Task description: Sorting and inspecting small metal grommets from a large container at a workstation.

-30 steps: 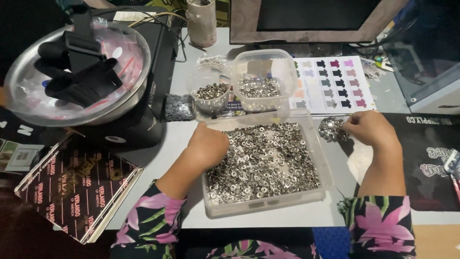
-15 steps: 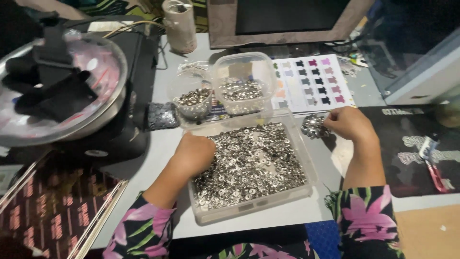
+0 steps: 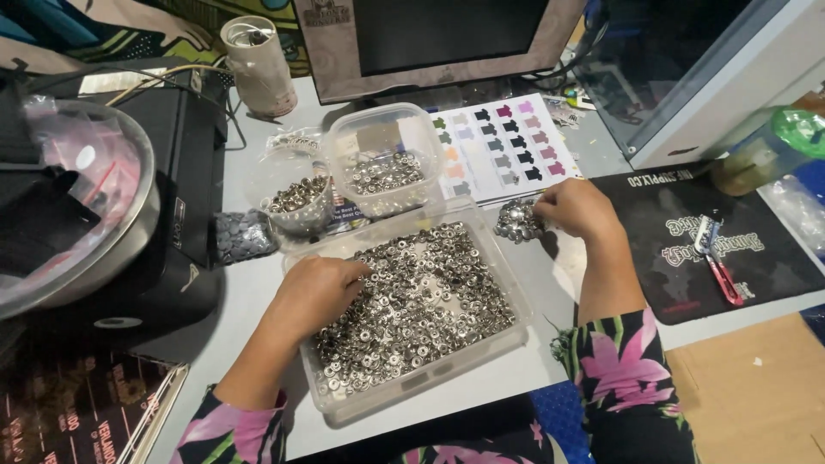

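Snaps tub (image 3: 507, 283): one; hands: two; cups: two.

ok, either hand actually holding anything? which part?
Cannot be told. Left hand rests fingers-down in the clear plastic tray of small silver metal rings; right hand touches a separate silver pile.

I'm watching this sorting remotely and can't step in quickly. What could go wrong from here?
1. The small pile of metal snaps under the right hand lies loose on the table beside the big clear tray; a nudge could scatter it.
2. The tray's near corner sits close to the table edge, and the left hand digs inside it; a push might tip it off.
3. The two small tubs stand tightly together, so parts may mix.
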